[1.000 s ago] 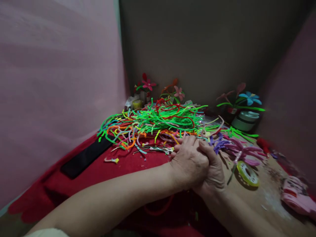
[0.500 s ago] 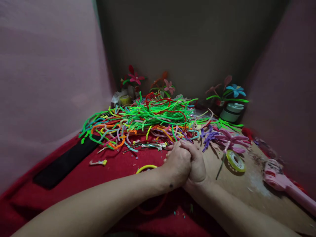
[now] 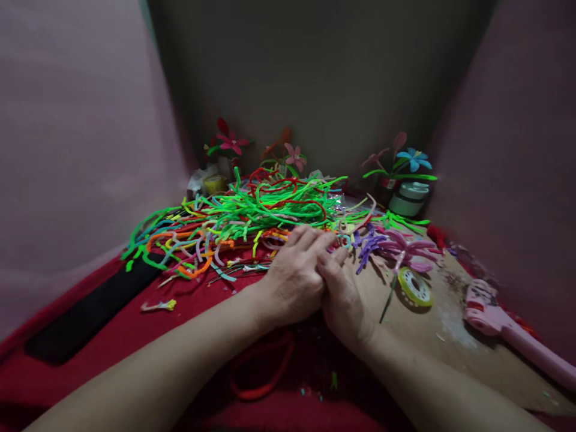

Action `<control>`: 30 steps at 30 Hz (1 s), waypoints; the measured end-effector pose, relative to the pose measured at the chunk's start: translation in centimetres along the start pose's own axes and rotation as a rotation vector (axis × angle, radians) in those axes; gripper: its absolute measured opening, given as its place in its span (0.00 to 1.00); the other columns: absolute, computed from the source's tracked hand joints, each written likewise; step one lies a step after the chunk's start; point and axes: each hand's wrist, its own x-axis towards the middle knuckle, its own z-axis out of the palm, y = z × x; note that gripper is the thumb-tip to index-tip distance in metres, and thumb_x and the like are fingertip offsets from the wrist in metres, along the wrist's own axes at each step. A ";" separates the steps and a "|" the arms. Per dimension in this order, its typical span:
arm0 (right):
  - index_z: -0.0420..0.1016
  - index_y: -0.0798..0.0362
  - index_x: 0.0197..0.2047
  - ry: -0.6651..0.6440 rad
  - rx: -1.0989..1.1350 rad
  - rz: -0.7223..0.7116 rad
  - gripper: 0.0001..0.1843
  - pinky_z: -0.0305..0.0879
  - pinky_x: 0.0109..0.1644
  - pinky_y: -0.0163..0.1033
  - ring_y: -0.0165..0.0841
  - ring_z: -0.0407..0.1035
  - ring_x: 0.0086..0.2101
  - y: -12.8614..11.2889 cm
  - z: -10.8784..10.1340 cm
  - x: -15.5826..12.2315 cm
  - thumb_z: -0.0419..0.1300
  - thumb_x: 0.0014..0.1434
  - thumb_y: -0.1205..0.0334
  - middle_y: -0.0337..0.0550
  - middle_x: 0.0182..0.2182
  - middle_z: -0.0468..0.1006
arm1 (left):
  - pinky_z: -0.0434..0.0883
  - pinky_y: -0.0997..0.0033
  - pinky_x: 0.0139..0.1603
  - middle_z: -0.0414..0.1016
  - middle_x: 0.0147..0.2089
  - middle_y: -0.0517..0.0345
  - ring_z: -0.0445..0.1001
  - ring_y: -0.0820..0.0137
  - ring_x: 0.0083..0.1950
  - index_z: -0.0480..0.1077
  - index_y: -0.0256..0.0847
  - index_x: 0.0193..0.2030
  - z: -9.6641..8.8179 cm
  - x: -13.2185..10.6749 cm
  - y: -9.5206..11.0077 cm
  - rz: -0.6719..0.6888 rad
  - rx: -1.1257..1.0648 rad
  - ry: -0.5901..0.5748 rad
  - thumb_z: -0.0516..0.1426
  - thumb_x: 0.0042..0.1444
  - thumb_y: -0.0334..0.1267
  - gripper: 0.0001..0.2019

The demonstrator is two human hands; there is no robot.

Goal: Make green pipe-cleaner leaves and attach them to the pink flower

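My left hand (image 3: 297,277) and my right hand (image 3: 342,294) are clasped together over the front of the table, knuckles upward. The fingers of each fold against the other hand, and no object shows between them. Their palms are hidden. Just beyond lies a tangled heap of fuzzy pipe cleaners (image 3: 279,207), mostly bright green with some red. To the right of my hands are purple pipe cleaner pieces (image 3: 371,247), a pink pipe cleaner flower (image 3: 400,255) on a dark stem, and a yellow tape roll (image 3: 407,287).
A black flat strip (image 3: 96,315) lies on the red cloth (image 3: 148,354) at left. Below my wrists is a red loop (image 3: 256,393). A pink handled device (image 3: 490,318) rests at right. Behind stand a blue flower (image 3: 414,159) and a lidded pale jar (image 3: 408,200).
My clasped hands have shifted slightly left and forward, and the left fingers look more extended over the right hand. The whole view has moved a little, and the yellow arc is now hidden.
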 end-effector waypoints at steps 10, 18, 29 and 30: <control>0.70 0.55 0.28 -0.304 -0.528 -0.173 0.11 0.53 0.25 0.30 0.22 0.54 0.20 -0.5 0.8 -1.3 0.53 0.56 0.58 0.33 0.18 0.63 | 0.53 0.55 0.58 0.60 0.57 0.47 0.56 0.56 0.57 0.58 0.39 0.58 -7.1 2.5 -5.4 -0.130 0.886 0.231 0.51 0.54 0.40 0.24; 0.72 0.55 0.25 -0.307 -0.710 -0.300 0.11 0.52 0.24 0.28 0.22 0.55 0.19 0.2 0.7 -1.1 0.53 0.55 0.61 0.33 0.16 0.64 | 0.54 0.49 0.55 0.63 0.55 0.48 0.55 0.53 0.57 0.65 0.41 0.52 -7.9 1.8 -9.3 -0.180 1.018 0.095 0.52 0.52 0.39 0.19; 0.71 0.55 0.25 -0.310 -0.745 -0.274 0.12 0.54 0.25 0.29 0.23 0.57 0.19 0.5 0.7 -1.2 0.52 0.56 0.61 0.35 0.16 0.66 | 0.56 0.52 0.53 0.67 0.50 0.48 0.58 0.55 0.53 0.67 0.36 0.49 -8.6 1.5 -9.6 -0.219 1.034 0.102 0.51 0.53 0.36 0.16; 0.71 0.55 0.25 -0.308 -0.743 -0.273 0.12 0.54 0.25 0.29 0.23 0.56 0.19 0.5 0.8 -1.2 0.52 0.56 0.62 0.35 0.16 0.65 | 0.56 0.53 0.53 0.68 0.49 0.48 0.59 0.56 0.53 0.68 0.37 0.48 -8.7 1.6 -9.4 -0.225 1.030 0.121 0.50 0.53 0.36 0.16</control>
